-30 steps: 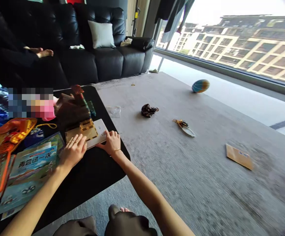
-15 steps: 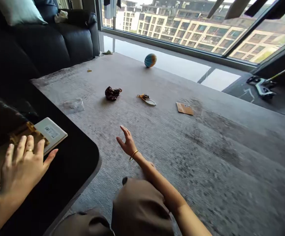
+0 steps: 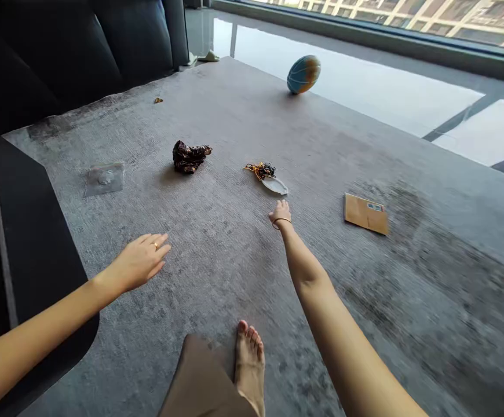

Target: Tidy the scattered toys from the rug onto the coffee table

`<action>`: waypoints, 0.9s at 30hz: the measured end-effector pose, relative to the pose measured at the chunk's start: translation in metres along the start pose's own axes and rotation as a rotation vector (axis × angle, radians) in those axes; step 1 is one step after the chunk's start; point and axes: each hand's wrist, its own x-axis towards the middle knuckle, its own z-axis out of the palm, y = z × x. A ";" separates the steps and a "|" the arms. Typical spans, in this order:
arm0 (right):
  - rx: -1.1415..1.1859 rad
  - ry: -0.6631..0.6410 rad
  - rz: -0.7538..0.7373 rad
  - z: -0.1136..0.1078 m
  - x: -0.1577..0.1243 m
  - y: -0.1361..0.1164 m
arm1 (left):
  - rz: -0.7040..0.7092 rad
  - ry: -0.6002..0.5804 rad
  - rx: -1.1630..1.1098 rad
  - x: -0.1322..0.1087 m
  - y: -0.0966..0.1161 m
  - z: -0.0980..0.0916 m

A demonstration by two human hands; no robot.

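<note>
My right hand reaches out over the rug, fingers forward and holding nothing, just short of a white oval piece. Touching that piece is a tangle of black and yellow cords. My left hand, with a ring on one finger, is stretched out above the rug and empty. Farther ahead of it lies a crumpled dark brown, shiny wrapper. A clear plastic bag lies flat to the left. To the right is a flat brown cardboard packet with a small label.
A black table with a rounded corner stands close on my left. A dark sofa is behind it. A blue and orange ball rests at the grey rug's far edge. A small yellow scrap lies near the sofa.
My left hand has left the box on the table and moved right, over the rug. My right hand has moved forward toward the white oval piece. The view has tilted down.
</note>
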 end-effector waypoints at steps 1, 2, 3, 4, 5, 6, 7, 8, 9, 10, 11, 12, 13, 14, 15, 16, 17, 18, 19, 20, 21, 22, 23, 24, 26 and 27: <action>0.005 0.001 -0.010 -0.007 0.025 0.006 | -0.030 -0.023 -0.016 0.000 0.003 0.008; 0.011 0.002 -0.020 -0.012 0.049 0.011 | -0.068 -0.045 -0.033 -0.002 0.004 0.016; 0.018 0.004 -0.028 -0.017 0.071 0.015 | -0.111 -0.069 -0.049 -0.006 0.003 0.024; 0.024 0.007 -0.035 -0.020 0.090 0.018 | -0.155 -0.096 -0.066 -0.011 0.001 0.032; 0.029 0.008 -0.040 -0.022 0.107 0.021 | -0.194 -0.123 -0.084 -0.015 -0.001 0.040; 0.031 0.007 -0.043 -0.023 0.120 0.024 | -0.225 -0.148 -0.107 -0.017 -0.003 0.048; 0.032 0.005 -0.049 -0.023 0.131 0.027 | -0.249 -0.167 -0.135 -0.016 -0.004 0.057; 0.032 0.004 -0.065 -0.022 0.137 0.030 | -0.266 -0.182 -0.174 -0.012 -0.003 0.065; 0.031 0.005 -0.090 -0.020 0.139 0.034 | -0.282 -0.190 -0.225 -0.003 -0.001 0.072; 0.030 0.006 -0.122 -0.018 0.136 0.038 | -0.297 -0.193 -0.295 0.011 0.004 0.080; 0.030 0.005 -0.163 -0.014 0.129 0.041 | -0.320 -0.193 -0.387 0.030 0.012 0.086; 0.031 -0.001 -0.209 -0.010 0.116 0.045 | -0.357 -0.189 -0.506 0.053 0.023 0.092; 0.035 -0.013 -0.256 -0.005 0.098 0.048 | -0.422 -0.172 -0.652 0.081 0.037 0.098; 0.040 -0.035 -0.301 0.001 0.077 0.051 | -0.511 -0.149 -0.826 0.112 0.053 0.103; 0.049 -0.061 -0.348 0.008 0.053 0.053 | -0.617 -0.126 -1.025 0.146 0.073 0.108; 0.061 -0.082 -0.388 0.014 0.029 0.057 | -0.739 -0.098 -1.234 0.180 0.094 0.113; 0.074 -0.106 -0.422 0.020 0.007 0.061 | -0.842 -0.091 -1.447 0.214 0.117 0.119; 0.084 -0.125 -0.453 0.024 -0.011 0.067 | -0.923 -0.093 -1.635 0.247 0.141 0.124; 0.079 -0.120 -0.445 0.025 -0.023 0.075 | -0.997 -0.084 -1.756 0.276 0.164 0.130; 0.071 -0.100 -0.412 0.022 -0.027 0.087 | -1.053 -0.063 -1.812 0.301 0.186 0.137; 0.057 -0.064 -0.354 0.016 -0.024 0.104 | -1.103 -0.035 -1.818 0.321 0.204 0.143; 0.040 -0.013 -0.272 0.005 -0.013 0.124 | -1.134 -0.012 -1.794 0.336 0.220 0.150; 0.025 0.043 -0.183 -0.009 0.002 0.149 | -1.146 -0.002 -1.762 0.344 0.231 0.155; 0.011 0.102 -0.091 -0.025 0.020 0.175 | -1.143 -0.010 -1.735 0.347 0.238 0.159; -0.016 0.226 0.115 -0.056 0.057 0.228 | -1.110 -0.052 -1.712 0.339 0.237 0.163; -0.025 0.285 0.200 -0.070 0.071 0.249 | -1.101 -0.062 -1.706 0.329 0.231 0.161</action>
